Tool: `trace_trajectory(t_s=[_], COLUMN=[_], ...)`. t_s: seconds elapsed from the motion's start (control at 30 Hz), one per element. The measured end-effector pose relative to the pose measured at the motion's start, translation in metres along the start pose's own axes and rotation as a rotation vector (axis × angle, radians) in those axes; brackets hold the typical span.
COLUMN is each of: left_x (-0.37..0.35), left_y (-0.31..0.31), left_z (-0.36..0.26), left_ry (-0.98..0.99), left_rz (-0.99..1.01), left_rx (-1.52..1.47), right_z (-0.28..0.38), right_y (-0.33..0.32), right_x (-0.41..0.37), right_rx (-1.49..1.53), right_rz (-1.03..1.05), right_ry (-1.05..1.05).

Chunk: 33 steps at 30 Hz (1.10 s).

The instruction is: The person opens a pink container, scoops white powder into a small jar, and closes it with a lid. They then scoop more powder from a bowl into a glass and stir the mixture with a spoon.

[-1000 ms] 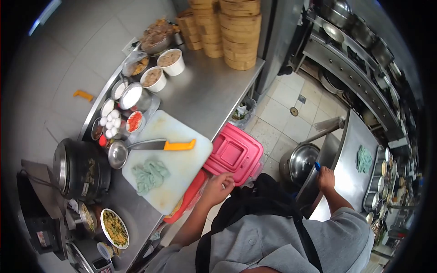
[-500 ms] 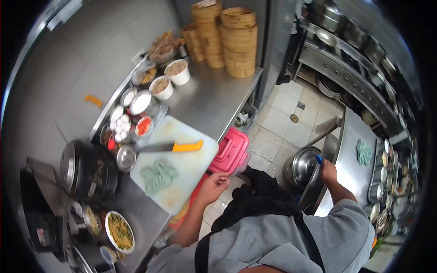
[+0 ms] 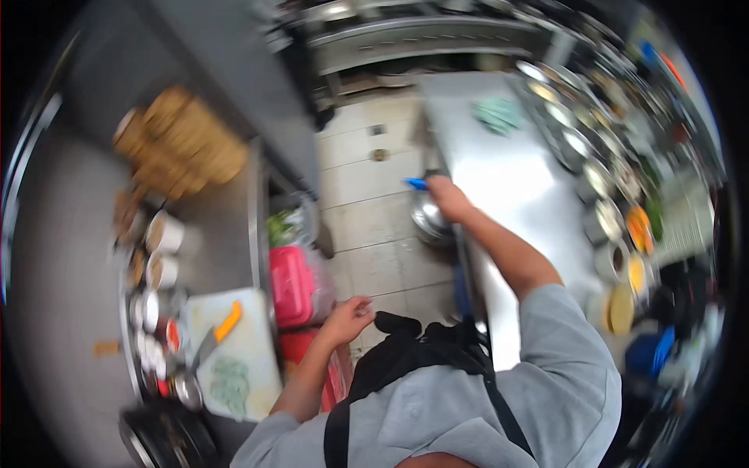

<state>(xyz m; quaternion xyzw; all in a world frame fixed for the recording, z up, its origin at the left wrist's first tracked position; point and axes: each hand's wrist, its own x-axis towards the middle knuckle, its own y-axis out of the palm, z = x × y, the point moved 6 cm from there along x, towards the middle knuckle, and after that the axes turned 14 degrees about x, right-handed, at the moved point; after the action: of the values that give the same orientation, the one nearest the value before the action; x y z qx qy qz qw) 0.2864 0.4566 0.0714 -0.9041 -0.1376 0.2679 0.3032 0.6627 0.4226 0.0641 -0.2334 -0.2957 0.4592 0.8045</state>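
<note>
My left hand (image 3: pixel 350 318) hangs over the floor beside the pink lidded box (image 3: pixel 291 287), fingers loosely curled, with no object visible in it. Close to the edge of the right steel counter (image 3: pixel 530 179), my right hand (image 3: pixel 448 196) is closed on a blue object (image 3: pixel 417 184); only its end shows. Below and beside that hand is a round metal pot (image 3: pixel 431 218), partly hidden. On the left, a knife with a yellow handle (image 3: pixel 228 320) and a green cloth (image 3: pixel 229 384) lie on a white cutting board (image 3: pixel 266 351).
Bamboo steamers (image 3: pixel 187 140) and white tubs (image 3: pixel 165 232) stand on the left counter. Another green cloth (image 3: pixel 497 115) lies on the right counter, beside a row of metal containers (image 3: pixel 577 143). A person's dark-clothed legs (image 3: pixel 303 70) show near the stove (image 3: pixel 429 39).
The view has swung toward the right counter. My right hand, still on the blue object, now reaches farther forward along the counter edge. My left hand stays near the pink box.
</note>
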Motion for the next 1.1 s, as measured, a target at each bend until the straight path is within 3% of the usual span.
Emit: trace_trajectory(t_s=[0.03, 0.07, 0.1, 0.13, 0.2, 0.23, 0.3, 0.37, 0.47, 0.6, 0.67, 0.7, 0.73, 0.8, 0.93, 1.0, 1.07, 1.1], left_x=[-0.004, -0.009, -0.014, -0.02, -0.021, -0.023, -0.034, -0.032, -0.029, -0.04, -0.048, -0.049, -0.057, -0.062, -0.045, -0.045, -0.035, -0.03], left_y=[0.016, 0.032, 0.044, 0.056, 0.091, 0.105, 0.119, 0.137, 0.174, 0.243, 0.273, 0.281, 0.291, 0.311, 0.342, 0.342, 0.346, 0.346], left_z=[-0.005, -0.009, -0.025, -0.038, -0.034, -0.037, -0.083, -0.109, -0.182, -0.296, -0.341, -0.355, -0.374, -0.393, -0.405, -0.428, -0.448, -0.461], left_ry=[0.018, 0.032, 0.054, 0.068, 0.091, 0.059, 0.071, 0.1, 0.301, 0.461, 0.559, 0.575, 0.629, 0.679, 0.632, 0.688, 0.673, 0.701], left_rz=[0.074, 0.152, 0.183, 0.207, 0.237, 0.186, 0.149, 0.049, 0.063, 0.09, 0.101, 0.107, 0.077, 0.042, -0.002, -0.202, -0.213, -0.289], left_rx=[0.025, 0.054, 0.082, 0.106, 0.076, 0.01, 0.023, -0.029, 0.058, 0.132, 0.141, 0.134, 0.195, 0.25, 0.192, 0.206, 0.202, 0.199], right_z=[0.014, 0.048, 0.079, 0.111, 0.144, 0.161, 0.171, 0.168, 0.161, 0.124, 0.121, 0.12, 0.12, 0.126, 0.121, 0.11, 0.089, 0.089], right_y=[0.001, -0.006, -0.018, -0.038, -0.065, -0.09, -0.124, -0.163, -0.203, -0.2, -0.195, -0.196, -0.201, -0.22, -0.267, -0.289, -0.304, -0.317], right_x=[-0.014, -0.031, -0.065, -0.099, -0.171, -0.216, -0.305, -0.405, -0.554, -0.75, -0.804, -0.818, -0.831, -0.831, -0.802, -0.778, -0.741, -0.717], right_rx=[0.024, -0.023, 0.089, 0.239, 0.522, 0.571, 0.75, 0.72, 0.735, 0.627, 0.653, 0.697, 0.686, 0.743, 0.694, 0.708, 0.583, 0.418], right_rz=[-0.002, 0.032, -0.185, -0.295, -0.172, -0.139, -0.1, -0.161, -0.45, -0.682, -0.841, -0.982, -0.996, -1.147, -1.187, -1.25, -1.177, -1.127], right_ry=[-0.032, 0.103, -0.073, -0.089, 0.145, 0.133, 0.233, 0.394, 0.586, 1.087, 1.132, 1.174, 1.174, 1.032, 0.935, 0.835, 0.622, 0.621])
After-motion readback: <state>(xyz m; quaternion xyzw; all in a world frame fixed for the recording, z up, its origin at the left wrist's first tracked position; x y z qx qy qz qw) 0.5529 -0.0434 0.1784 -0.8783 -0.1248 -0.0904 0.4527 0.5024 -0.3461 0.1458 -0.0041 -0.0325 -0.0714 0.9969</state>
